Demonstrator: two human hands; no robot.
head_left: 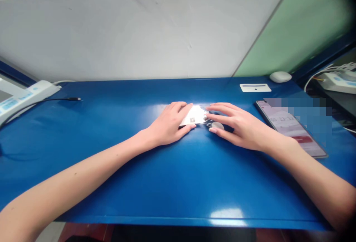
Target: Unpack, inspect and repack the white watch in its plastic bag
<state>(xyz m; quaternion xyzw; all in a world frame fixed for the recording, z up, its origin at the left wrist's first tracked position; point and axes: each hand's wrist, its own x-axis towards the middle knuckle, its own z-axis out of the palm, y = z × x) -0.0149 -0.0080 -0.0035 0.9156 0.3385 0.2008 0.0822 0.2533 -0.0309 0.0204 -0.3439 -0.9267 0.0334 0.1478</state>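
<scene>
A small white card (194, 115) lies on the blue table (178, 182), near the middle. My left hand (169, 123) rests on the card's left side, thumb under its near edge and fingers curled over the top, gripping it. My right hand (236, 125) lies flat just right of the card, fingers stretched out and apart, fingertips touching the card's right edge. A small round silvery disc (217, 125) sits under those fingertips, with tiny dark bits beside it that I cannot make out.
A phone (292, 127) with a lit screen lies right of my right hand. Behind it are a white slotted plate (255, 87) and a white oval case (280, 77). A white device (19, 97) and black cable (55, 101) sit at the left. A white wall panel backs the table.
</scene>
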